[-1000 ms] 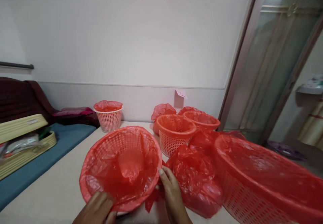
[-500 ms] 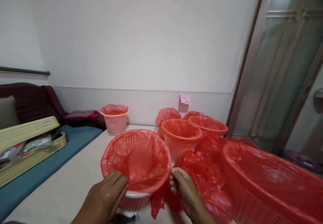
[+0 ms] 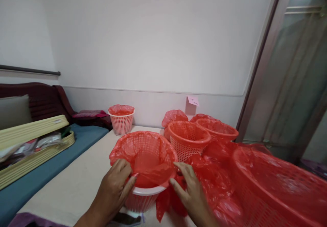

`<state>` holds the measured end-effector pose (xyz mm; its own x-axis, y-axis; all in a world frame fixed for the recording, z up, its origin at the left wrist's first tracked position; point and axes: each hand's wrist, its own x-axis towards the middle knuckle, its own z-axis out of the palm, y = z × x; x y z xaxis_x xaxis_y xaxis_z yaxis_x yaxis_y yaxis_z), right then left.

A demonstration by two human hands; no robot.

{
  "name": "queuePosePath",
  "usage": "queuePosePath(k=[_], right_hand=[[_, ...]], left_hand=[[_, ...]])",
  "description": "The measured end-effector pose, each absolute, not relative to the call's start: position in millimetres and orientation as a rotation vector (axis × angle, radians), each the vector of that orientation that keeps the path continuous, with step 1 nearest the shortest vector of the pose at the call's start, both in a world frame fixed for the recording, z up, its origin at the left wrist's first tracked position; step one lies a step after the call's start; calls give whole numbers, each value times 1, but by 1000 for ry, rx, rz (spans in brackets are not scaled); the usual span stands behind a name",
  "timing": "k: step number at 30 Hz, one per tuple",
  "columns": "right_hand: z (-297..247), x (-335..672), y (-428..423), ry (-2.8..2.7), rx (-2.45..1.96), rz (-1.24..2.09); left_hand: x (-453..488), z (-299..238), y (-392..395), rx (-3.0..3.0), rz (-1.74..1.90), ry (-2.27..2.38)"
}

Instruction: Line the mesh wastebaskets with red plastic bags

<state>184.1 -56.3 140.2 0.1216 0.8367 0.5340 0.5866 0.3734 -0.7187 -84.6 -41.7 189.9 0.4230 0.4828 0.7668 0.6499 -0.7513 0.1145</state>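
A white mesh basket (image 3: pixel 143 199) stands in front of me, lined with a red plastic bag (image 3: pixel 146 159). The bag folds over the back and sides of the rim, while the white rim shows bare at the front. At the front left, my left hand (image 3: pixel 114 184) pinches the bag's edge between thumb and fingers. My right hand (image 3: pixel 190 187) is at the right side of the rim, thumb and forefinger apart beside the bag; whether it touches the bag is hard to tell. A loose red flap hangs below the rim between the basket and my right hand.
More lined baskets (image 3: pixel 189 136) stand behind and to the right, with a large red one (image 3: pixel 270 186) nearest. Crumpled red bags (image 3: pixel 217 179) lie between. Another white basket (image 3: pixel 122 123) is at the back left. A yellow box (image 3: pixel 38 152) sits on the blue surface.
My right hand's pinch at the rim has loosened, its thumb and forefinger spreading. My left thumb has come into view at the bag's edge. The view has turned slightly left.
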Motion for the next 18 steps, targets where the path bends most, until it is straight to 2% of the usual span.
queuePosePath(k=[7, 18], right_hand=[[147, 172, -60, -1875, -1458, -68], [163, 162, -44, -1916, -1505, -173]], left_hand=[[-80, 194, -38, -2480, -1314, -1028], [-88, 211, -33, -2399, -1368, -876]])
